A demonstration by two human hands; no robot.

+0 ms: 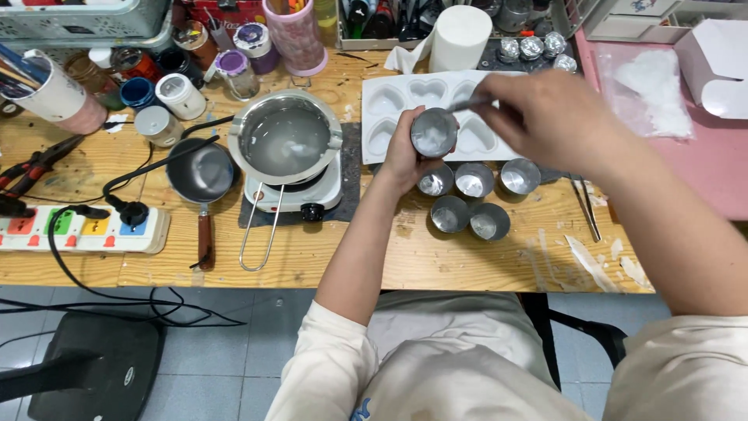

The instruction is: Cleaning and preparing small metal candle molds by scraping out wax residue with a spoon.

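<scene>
Left hand [405, 152] gripping small metal cup [434, 132], right hand [545, 109] pinching thin tool [467, 104] inside it

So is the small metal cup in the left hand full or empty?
Not empty: the metal cup, tilted toward the camera in the left hand, shows white material inside.

A clear plastic bag [650, 90] of white flakes lies near the desk's [374, 257] far right corner; an open white cardboard box [721, 66] stands just beside it at the right edge; labelled paint jars [179, 93] cluster far left.
</scene>
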